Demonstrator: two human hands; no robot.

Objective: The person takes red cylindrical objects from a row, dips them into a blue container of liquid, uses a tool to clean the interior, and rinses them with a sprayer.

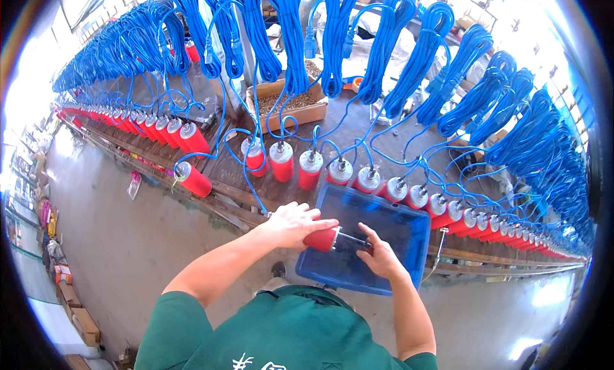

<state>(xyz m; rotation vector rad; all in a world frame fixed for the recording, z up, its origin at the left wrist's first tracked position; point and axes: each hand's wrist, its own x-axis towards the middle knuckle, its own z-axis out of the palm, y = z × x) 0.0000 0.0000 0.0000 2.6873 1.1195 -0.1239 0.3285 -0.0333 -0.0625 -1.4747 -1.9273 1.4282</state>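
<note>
My left hand (294, 227) is wrapped over a red cylinder (322, 239), which lies tilted on its side above the near left part of a blue plastic tub (306, 268). A thin metal rod (348, 239) sticks out of the cylinder's right end. At the rod's far end, my right hand (382, 257) has its thumb and fingers around a small dark piece (367, 246); part of it is hidden by the fingers. A blue cable (258, 198) runs down to the left hand. The tub's dark inside shows shallow liquid or a shiny bottom.
Red cylinders (281, 161) with grey tops stand in a long row along the bench (220, 172). One red cylinder (194, 180) leans at the bench's edge. Coiled blue cables (332, 44) hang above. Behind the row is a cardboard box (306, 114) of small brownish parts.
</note>
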